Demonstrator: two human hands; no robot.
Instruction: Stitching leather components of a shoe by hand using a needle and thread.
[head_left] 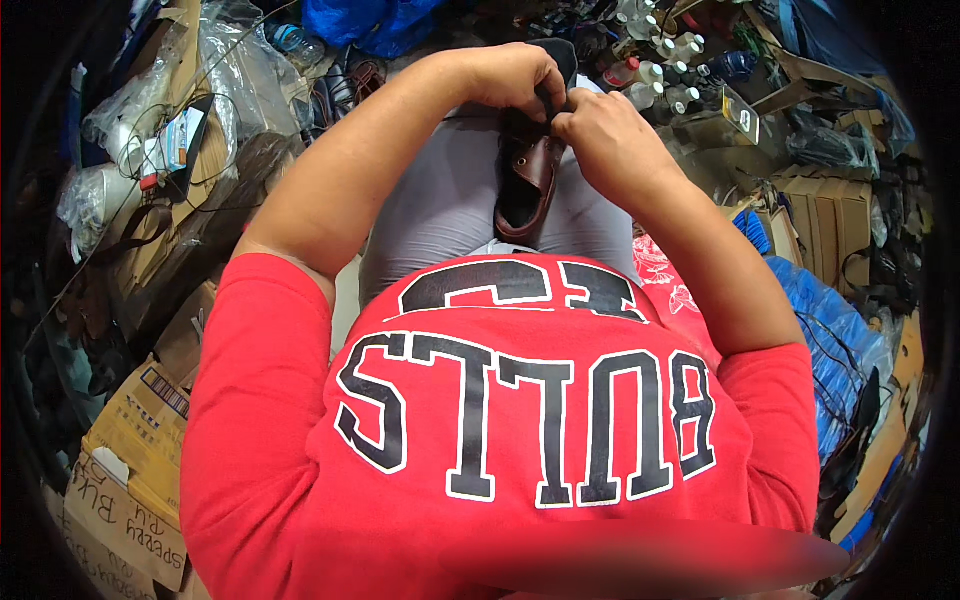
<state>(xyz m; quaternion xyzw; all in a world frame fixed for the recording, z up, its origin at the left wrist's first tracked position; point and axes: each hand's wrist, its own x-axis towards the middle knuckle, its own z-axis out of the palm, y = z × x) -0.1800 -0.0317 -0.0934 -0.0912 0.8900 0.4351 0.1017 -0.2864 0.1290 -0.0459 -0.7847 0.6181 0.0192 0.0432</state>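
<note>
A dark brown leather shoe (545, 175) lies upright between my thighs, its heel end toward my belly and its dark opening showing. At its far end a black sole-like piece (562, 60) sticks up past my fingers. My left hand (522, 82) curls over that far end from the left, its fingers closed on the shoe. From the right my right hand (610, 130) comes in, with thumb and fingers pinched at the same spot, almost touching the left. What sits in that pinch is hidden by the fingers.
Bottles with white caps (665, 75) cluster beyond my right hand. Flattened cardboard (825, 215) and blue plastic wrap (825, 350) lie on the right. At left are clear plastic bags (235, 80), a dark wooden plank (215, 215) and a yellow-brown carton (140, 425).
</note>
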